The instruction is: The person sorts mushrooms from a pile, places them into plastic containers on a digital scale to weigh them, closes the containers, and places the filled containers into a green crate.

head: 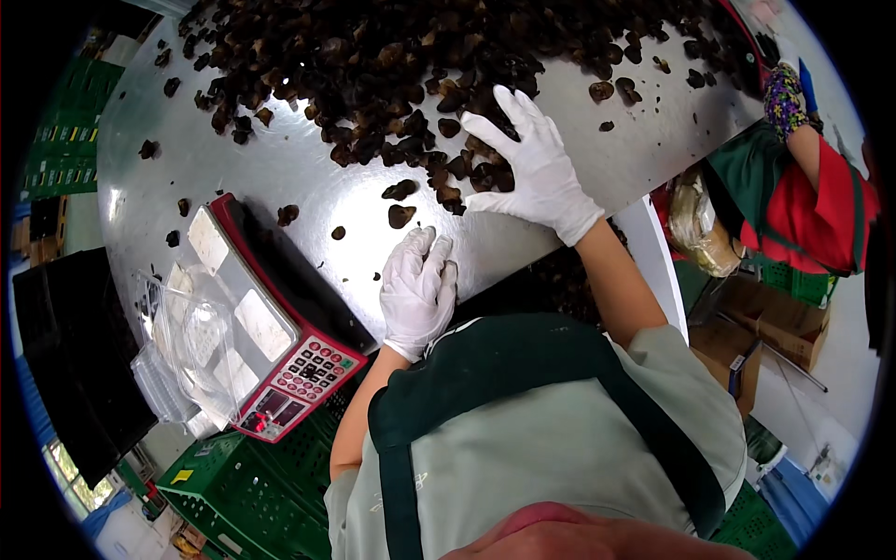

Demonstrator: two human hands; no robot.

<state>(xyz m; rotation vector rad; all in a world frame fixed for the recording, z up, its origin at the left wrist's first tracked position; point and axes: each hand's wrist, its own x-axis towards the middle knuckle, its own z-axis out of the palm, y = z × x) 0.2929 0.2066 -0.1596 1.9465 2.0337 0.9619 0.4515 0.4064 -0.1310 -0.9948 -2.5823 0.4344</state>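
Dark brown pieces that look like wood ear mushrooms [392, 56] lie heaped on the metal table [483, 241], with loose ones strewn along the near side. My right hand [535, 168], in a white glove, is spread at the heap's near right edge. Its thumb and fingers curve around a small cluster [490, 175] without visibly gripping it. My left hand [420, 290], also gloved in white, rests palm down near the table's front edge. Its fingers are slightly bent, and its palm side is hidden. Just beyond its fingertips lies a single piece [401, 216].
A red scale [329, 371] with a keypad stands at the left, clear plastic containers [189, 350] on its platform. Green crates [245, 483] sit below it. At the right, another person in a red garment [805, 217] works beside the table. Cardboard boxes [777, 315] stand behind.
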